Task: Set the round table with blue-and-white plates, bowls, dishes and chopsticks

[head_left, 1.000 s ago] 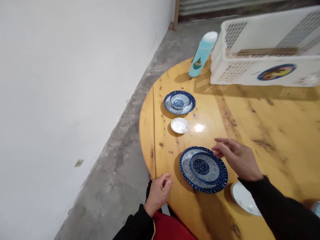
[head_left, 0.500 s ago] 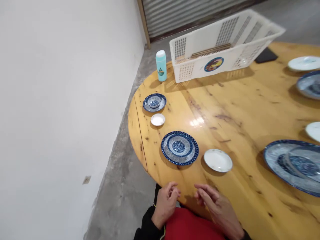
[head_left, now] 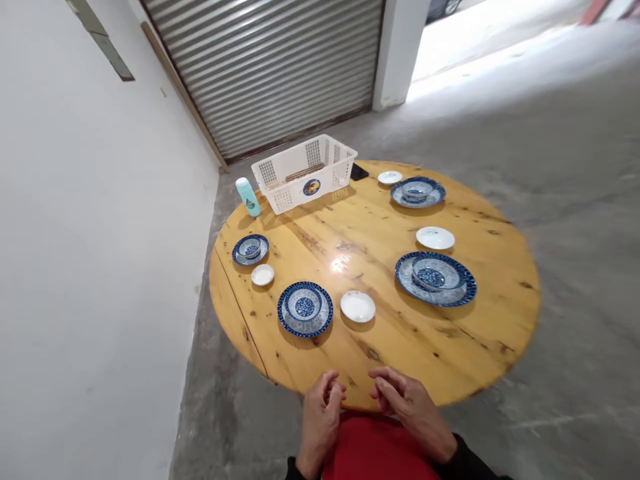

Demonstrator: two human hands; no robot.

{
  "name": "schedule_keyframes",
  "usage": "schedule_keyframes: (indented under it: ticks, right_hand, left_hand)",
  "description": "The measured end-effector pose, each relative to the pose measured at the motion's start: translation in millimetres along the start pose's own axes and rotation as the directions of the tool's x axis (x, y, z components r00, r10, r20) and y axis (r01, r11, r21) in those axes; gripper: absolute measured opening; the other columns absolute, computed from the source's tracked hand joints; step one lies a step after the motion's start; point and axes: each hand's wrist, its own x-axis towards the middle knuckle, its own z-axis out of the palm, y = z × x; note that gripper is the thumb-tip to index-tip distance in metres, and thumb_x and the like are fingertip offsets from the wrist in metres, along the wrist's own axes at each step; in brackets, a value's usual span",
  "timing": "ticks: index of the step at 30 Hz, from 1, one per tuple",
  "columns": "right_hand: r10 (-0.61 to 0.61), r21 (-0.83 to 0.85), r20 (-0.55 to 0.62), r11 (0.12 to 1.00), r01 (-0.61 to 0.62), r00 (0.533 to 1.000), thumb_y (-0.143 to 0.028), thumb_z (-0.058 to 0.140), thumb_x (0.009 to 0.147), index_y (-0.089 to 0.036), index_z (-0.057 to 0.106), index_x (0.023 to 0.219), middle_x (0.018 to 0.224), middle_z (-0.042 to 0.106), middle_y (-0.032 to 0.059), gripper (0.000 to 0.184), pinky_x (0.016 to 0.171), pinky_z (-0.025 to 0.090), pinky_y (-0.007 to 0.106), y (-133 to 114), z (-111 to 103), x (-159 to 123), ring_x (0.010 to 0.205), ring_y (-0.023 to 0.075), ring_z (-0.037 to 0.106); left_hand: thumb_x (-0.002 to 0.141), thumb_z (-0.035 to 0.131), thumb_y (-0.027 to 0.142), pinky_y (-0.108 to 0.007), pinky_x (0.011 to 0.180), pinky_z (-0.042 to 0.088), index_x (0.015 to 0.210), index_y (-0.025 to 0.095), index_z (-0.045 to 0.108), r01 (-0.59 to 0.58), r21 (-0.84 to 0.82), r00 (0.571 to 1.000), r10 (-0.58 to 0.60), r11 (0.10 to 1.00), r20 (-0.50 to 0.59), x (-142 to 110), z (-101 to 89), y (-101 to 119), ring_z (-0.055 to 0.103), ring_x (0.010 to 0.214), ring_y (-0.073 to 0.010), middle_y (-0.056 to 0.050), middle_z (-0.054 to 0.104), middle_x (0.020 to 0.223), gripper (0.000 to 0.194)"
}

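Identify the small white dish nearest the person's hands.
The white dish right of the front blue-rimmed plate; the other three white dishes lie farther from the left hand and right hand.

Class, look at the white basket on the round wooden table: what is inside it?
Wooden chopsticks lie inside the white plastic basket. Its near wall hides their lower part and the basket's floor, so nothing else can be seen.

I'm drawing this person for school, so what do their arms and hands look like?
The left hand and the right hand are both bare, with no gloves on them. The arms are covered by black sleeves that reach the wrists, and only their ends show at the bottom of the view. A red garment shows between the arms.
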Motion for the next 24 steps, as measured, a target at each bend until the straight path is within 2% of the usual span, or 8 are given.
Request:
schedule_keyframes:
  ticks: [6,12,19,24]
  right_hand:
    - [0.043,-0.094,-0.012,0.995,-0.044,0.999,-0.065,0.057,0.073,-0.021,0.068,0.09,0.066,0.067,0.0018,0.049,0.057,0.049,0.032,22,17,-44,0.054,0.0186,0.062]
    - [0.077,-0.095,-0.137,0.991,-0.091,0.988,-0.066,0.059,0.071,-0.021,0.068,0.089,0.066,0.067,0.0014,0.049,0.056,0.049,0.031,27,13,-81,0.054,0.018,0.061]
    - [0.071,-0.07,-0.267,0.993,-0.092,0.961,-0.071,0.059,0.07,-0.021,0.071,0.091,0.067,0.068,0.0031,0.056,0.054,0.051,0.032,30,-9,-99,0.055,0.0197,0.064]
    - [0.08,-0.047,-0.259,0.994,-0.095,0.962,-0.072,0.063,0.068,-0.022,0.074,0.091,0.072,0.073,0.006,0.056,0.056,0.055,0.032,49,-49,-104,0.059,0.0221,0.067]
  left_hand:
    - [0.092,0.052,0.054,-0.035,0.083,0.059,0.115,0.014,0.071,0.05,-0.079,0.997,-0.044,0.996,0.068,-22,0.7,-29,0.074,0.086,-0.0244,-0.012,0.079,0.097,0.05]
    - [0.095,0.048,0.045,-0.032,0.084,0.058,0.112,0.017,0.073,-0.016,-0.09,0.969,0.038,0.996,0.246,-29,12.8,-20,0.074,0.088,-0.0222,-0.01,0.078,0.1,0.041]
    - [0.094,0.05,0.038,-0.03,0.083,0.057,0.115,0.017,0.075,-0.116,-0.001,0.926,0.109,0.993,0.361,-20,44.7,-10,0.073,0.09,-0.0217,-0.009,0.08,0.1,0.039]
    - [0.092,0.05,0.03,-0.029,0.079,0.056,0.115,0.016,0.077,-0.152,0.083,0.907,0.106,0.985,0.407,-17,86.1,7,0.073,0.085,-0.0207,-0.009,0.081,0.1,0.038]
